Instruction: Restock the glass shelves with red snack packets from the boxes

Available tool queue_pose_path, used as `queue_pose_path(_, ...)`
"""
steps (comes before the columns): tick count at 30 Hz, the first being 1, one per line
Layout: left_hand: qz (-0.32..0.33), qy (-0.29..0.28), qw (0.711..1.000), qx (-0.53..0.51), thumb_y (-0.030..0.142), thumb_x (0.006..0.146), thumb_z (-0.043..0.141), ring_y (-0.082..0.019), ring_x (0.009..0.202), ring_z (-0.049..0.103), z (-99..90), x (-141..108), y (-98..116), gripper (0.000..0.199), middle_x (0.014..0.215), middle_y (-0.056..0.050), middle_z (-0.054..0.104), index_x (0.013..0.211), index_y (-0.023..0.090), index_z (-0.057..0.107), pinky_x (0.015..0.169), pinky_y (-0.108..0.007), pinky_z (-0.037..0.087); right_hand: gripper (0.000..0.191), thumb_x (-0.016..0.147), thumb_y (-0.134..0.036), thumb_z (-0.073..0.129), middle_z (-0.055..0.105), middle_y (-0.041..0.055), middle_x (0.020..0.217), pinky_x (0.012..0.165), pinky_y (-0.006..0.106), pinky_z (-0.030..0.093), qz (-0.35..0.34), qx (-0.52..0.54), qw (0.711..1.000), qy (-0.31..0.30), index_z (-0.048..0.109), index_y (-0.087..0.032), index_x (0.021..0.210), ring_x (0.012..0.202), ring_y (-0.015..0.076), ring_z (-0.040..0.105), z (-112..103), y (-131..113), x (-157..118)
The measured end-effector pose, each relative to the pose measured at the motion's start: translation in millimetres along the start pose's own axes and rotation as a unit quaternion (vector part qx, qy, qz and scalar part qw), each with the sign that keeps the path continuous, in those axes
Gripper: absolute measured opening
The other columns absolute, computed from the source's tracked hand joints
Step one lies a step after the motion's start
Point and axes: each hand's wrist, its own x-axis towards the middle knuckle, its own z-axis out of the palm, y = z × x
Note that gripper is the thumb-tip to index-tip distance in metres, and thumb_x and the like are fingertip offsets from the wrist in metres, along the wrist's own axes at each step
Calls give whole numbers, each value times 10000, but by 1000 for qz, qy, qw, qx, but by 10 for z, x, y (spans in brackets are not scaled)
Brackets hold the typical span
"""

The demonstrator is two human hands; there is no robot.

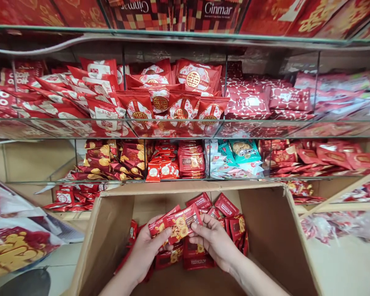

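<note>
Red snack packets (180, 228) printed with cookies and nuts are held up over an open cardboard box (267, 230). My left hand (143, 248) is closed around their left end, thumb on top; at least two packets overlap there. On the right end, my right hand (214, 240) pinches the front packet between thumb and fingers. Beneath both hands, more red packets (199, 263) lie loosely piled in the box, some lettered "Caramel & Almond". My hands hide part of that pile.
Behind the box, a low glass-divided shelf holds stacked red packets (191, 160) and teal cookie bags (245, 151). Higher up, another shelf carries red-and-white packets (199, 76). Large printed bags (18, 246) stand at the left, and clear-wrapped goods (336, 224) sit at the right.
</note>
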Motion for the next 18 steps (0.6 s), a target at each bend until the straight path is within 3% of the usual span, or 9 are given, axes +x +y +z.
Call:
queue_pose_path(9, -27, -16, 998, 47, 382, 626, 662, -170, 673, 607, 144, -181, 107, 448, 836, -47, 668, 1001, 174, 534, 495, -233, 463, 207, 633, -298, 680, 569, -51, 594, 455, 168, 386, -51, -121, 991, -15, 581, -161, 754, 469, 57, 471, -37, -125, -17)
queue_pose_path(12, -20, -47, 996, 74, 375, 609, 680, -148, 578, 593, 189, -208, 84, 457, 780, -48, 676, 985, 150, 550, 473, -226, 442, 315, 587, -291, 715, 642, -9, 734, 574, 217, 442, -80, -103, 991, -14, 573, -183, 846, 631, 116, 573, 56, -94, -76)
queue_pose_path(15, -13, -69, 996, 60, 381, 632, 665, -156, 626, 596, 202, -218, 61, 455, 825, -53, 670, 1003, 156, 529, 502, -236, 450, 401, 558, -303, 732, 663, 46, 888, 753, 305, 443, -81, -86, 992, -45, 571, -181, 905, 825, 184, 595, 132, -65, -175)
queue_pose_path(18, -20, -78, 997, 16, 412, 626, 661, -185, 686, 618, 163, -208, 35, 480, 897, -66, 659, 1010, 175, 497, 524, -246, 450, 342, 688, -352, 621, 649, 56, 942, 765, 333, 451, -95, -153, 982, -57, 531, -206, 984, 848, 194, 591, 172, -237, -324)
